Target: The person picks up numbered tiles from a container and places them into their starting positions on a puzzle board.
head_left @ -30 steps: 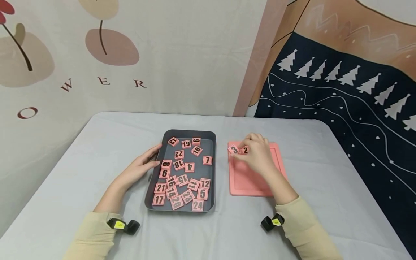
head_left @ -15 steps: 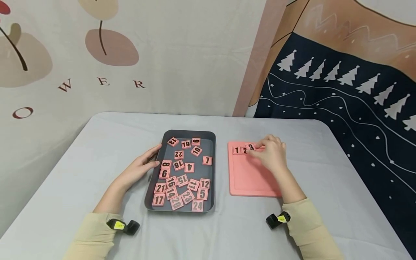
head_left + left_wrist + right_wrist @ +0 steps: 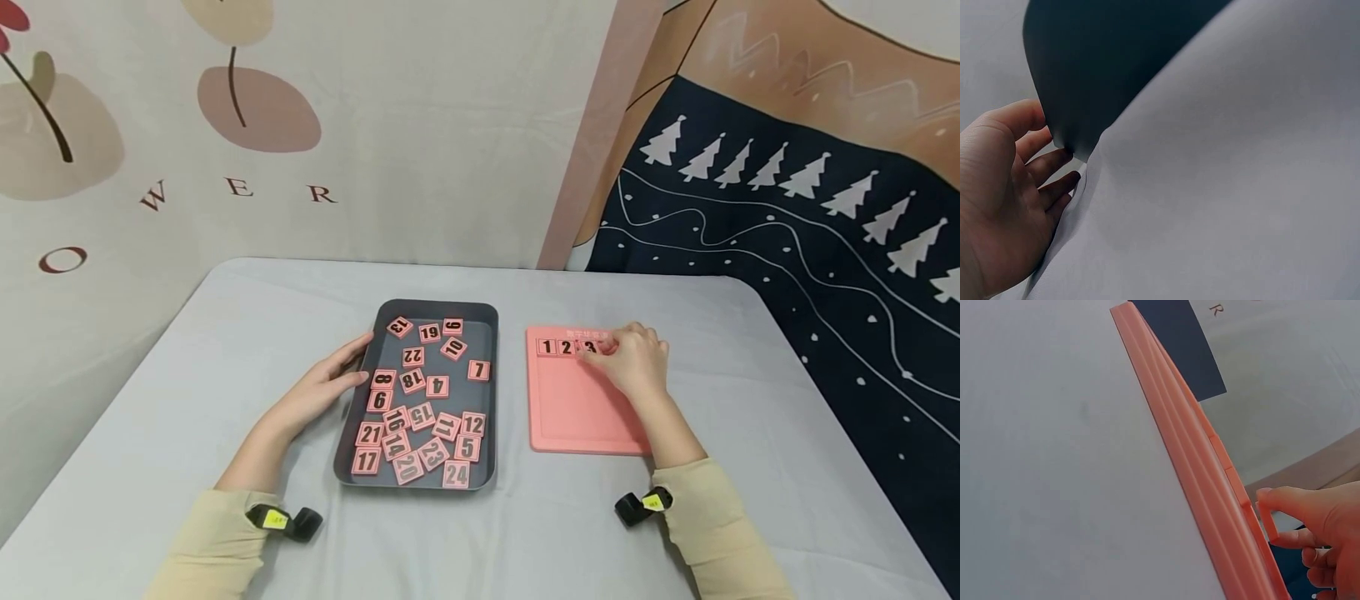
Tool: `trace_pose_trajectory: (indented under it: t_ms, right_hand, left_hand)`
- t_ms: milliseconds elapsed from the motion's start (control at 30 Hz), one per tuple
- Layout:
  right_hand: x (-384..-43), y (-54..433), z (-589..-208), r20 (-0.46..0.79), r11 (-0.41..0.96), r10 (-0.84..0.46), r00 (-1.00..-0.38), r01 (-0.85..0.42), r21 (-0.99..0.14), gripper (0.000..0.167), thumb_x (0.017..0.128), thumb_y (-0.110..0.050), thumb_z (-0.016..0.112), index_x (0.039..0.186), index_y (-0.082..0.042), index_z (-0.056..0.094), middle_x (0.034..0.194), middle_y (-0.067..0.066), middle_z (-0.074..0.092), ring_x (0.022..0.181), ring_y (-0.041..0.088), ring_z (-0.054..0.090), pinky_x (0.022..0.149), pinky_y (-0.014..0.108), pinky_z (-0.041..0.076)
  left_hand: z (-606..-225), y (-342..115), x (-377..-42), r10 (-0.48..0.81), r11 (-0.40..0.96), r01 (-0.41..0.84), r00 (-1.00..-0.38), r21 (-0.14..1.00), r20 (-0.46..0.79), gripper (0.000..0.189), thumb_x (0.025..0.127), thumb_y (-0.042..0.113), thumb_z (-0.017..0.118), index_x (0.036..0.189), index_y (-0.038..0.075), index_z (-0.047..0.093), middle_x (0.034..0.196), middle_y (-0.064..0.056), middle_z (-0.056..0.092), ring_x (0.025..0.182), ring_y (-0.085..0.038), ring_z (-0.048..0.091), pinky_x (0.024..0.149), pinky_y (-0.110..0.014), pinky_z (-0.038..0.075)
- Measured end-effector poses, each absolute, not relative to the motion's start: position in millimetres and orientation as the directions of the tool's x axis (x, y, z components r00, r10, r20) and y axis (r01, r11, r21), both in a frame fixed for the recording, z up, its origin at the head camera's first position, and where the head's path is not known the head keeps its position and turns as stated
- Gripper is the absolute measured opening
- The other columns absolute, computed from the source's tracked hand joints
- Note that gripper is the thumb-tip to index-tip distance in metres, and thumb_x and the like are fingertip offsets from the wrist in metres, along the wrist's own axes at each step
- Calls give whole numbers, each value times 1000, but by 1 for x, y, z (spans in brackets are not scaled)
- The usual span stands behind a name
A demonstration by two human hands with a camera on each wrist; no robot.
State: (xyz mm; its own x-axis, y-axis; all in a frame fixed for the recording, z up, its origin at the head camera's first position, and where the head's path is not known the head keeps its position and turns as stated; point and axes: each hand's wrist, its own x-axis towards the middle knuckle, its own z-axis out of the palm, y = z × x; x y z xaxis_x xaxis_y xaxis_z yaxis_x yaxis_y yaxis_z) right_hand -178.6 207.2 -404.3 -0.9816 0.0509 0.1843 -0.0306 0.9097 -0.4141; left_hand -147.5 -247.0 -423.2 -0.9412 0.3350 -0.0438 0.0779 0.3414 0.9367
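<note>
My right hand (image 3: 637, 362) pinches the tile numbered 3 (image 3: 588, 346) between thumb and index finger, at the top row of the pink board (image 3: 577, 408). Tiles 1 (image 3: 547, 347) and 2 (image 3: 567, 347) lie flat there, just left of it. In the right wrist view, the pinched tile (image 3: 1267, 522) stands tilted up from the board's edge. My left hand (image 3: 318, 387) rests its fingers along the left side of the dark grey tray (image 3: 467, 397); in the left wrist view its fingertips meet the tray's wall (image 3: 1079, 81).
Several pink number tiles lie scattered in the tray, some turned sideways or upside down, such as tile 4 (image 3: 437, 386) and tile 24 (image 3: 456, 474). A white cloth (image 3: 510, 533) covers the table. A printed backdrop (image 3: 420, 167) hangs behind it.
My right hand has carried tile 3 rightward across the board, past tiles 1 and 2, and lowered it into line with them. My left hand and the tray stay put.
</note>
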Motion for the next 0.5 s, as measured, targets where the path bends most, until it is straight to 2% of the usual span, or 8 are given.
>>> trace_pose_trajectory:
  t_ms: [333, 500]
  right_hand:
    - [-180, 205, -412, 162, 905, 64, -985, -11, -425, 37, 73, -40, 82, 67, -8, 63, 87, 12, 55, 86, 34, 48, 80, 49, 32]
    - [-182, 205, -417, 171, 895, 67, -983, -17, -446, 36, 72, -38, 83, 72, -6, 67, 87, 12, 56, 88, 34, 49, 83, 49, 33]
  left_hand:
    - [-420, -245, -145, 331, 341, 84, -943, 936, -36, 63, 97, 13, 55, 153, 12, 25, 157, -13, 18, 142, -34, 16, 112, -53, 11]
    - [-421, -245, -146, 330, 349, 90, -943, 933, -32, 63, 97, 14, 54, 153, 11, 25, 157, -15, 19, 142, -35, 17, 112, -53, 11]
